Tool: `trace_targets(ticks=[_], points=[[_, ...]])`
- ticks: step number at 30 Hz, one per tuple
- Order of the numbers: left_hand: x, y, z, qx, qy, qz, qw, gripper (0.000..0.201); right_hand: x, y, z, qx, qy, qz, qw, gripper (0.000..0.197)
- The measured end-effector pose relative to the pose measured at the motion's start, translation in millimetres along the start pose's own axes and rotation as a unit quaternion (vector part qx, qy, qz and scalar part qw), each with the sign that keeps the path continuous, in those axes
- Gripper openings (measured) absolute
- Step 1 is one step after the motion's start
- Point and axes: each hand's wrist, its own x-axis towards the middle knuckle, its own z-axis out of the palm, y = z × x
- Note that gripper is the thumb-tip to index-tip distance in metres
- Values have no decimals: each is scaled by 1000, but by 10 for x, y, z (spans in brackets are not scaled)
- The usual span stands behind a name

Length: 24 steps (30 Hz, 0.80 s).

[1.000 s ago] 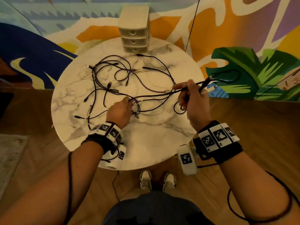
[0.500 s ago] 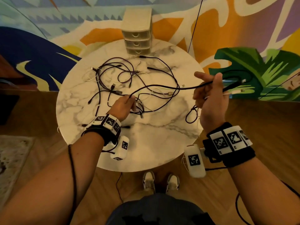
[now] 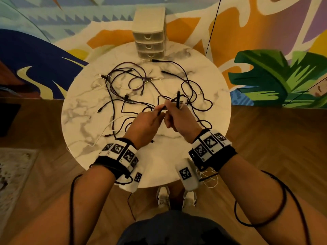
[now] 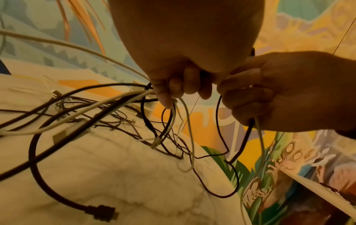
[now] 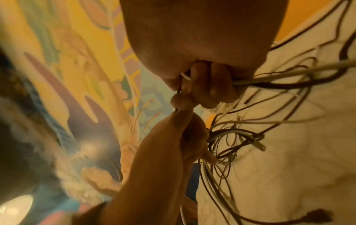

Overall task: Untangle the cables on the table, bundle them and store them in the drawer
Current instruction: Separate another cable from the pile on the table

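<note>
Left hand (image 3: 145,125) and right hand (image 3: 180,119) grip cables (image 3: 123,85) above table (image 3: 212,138)

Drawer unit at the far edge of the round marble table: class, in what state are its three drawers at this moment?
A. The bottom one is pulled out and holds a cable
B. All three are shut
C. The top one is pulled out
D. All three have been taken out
B: in the head view the drawer unit shows three flush fronts, none pulled out, while both hands work on the cables nearer the person.
</note>
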Motion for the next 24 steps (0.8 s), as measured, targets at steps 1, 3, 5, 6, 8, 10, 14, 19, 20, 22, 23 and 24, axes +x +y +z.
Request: trace_targets(ticks=[1,3,5,6,8,10,14,19,20,22,23,24], points=[[-30,-21,44,22,-1,14,1000,30,-8,28,-2,22,5,6,1000,48],[-111,-130,161,38,-4,32,999,25,-63,100,4,73,20,9,997,39],[-172,-285,291,25,10,39,999,21,-128,195,8,120,39,9,992,33],[-179,-368,342,25,24,45,998,20,-154,248,13,136,49,11,989,35],[-155,-531,441,39,36,56,997,22,-200,363,18,166,70,22,983,39],[-124,-643,526,53,30,60,996,26,-241,444,8,197,80,26,977,41],[-78,-962,660,59,23,5,998,27,-289,448,-93,229,99,12,968,43],[-56,-1283,445,33,12,-74,997,26,-300,511,-307,253,154,-16,955,44],[-75,-1282,415,25,12,-73,997,24,-288,526,-350,256,163,-18,953,44],[-89,-1270,348,2,32,-70,997,22,-253,528,-409,251,175,-17,952,46],[-64,-1240,302,-10,57,-67,996,21,-237,517,-427,245,181,-15,952,46],[-20,-1180,243,-23,86,-68,994,19,-223,509,-440,237,190,-14,953,46]])
